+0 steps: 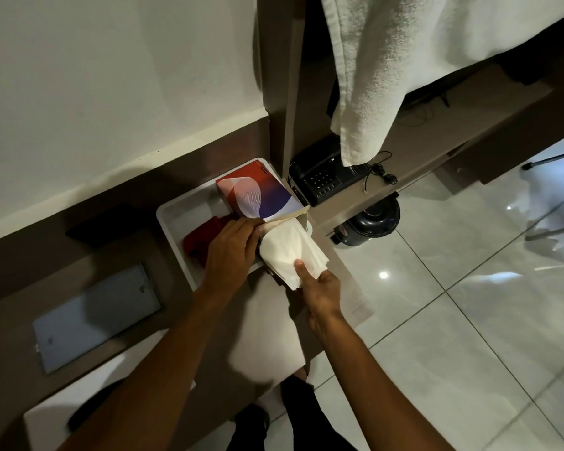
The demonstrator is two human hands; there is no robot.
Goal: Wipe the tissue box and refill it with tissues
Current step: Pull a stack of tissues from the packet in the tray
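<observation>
The left hand [230,247] covers the near end of the tissue box [258,195] and part of the red cloth [205,237]. The tissues [290,252] hide the box's opening. A hanging white towel [401,60], cut off at the top edge, hides the far right part of the black telephone [323,172], whose key labels are too small to read.

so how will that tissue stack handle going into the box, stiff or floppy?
Probably floppy: the tissue stack sags and fans at its edges in the right hand. Likely light, since a thumb pinch carries it. The left hand steadies the tissue box.
</observation>
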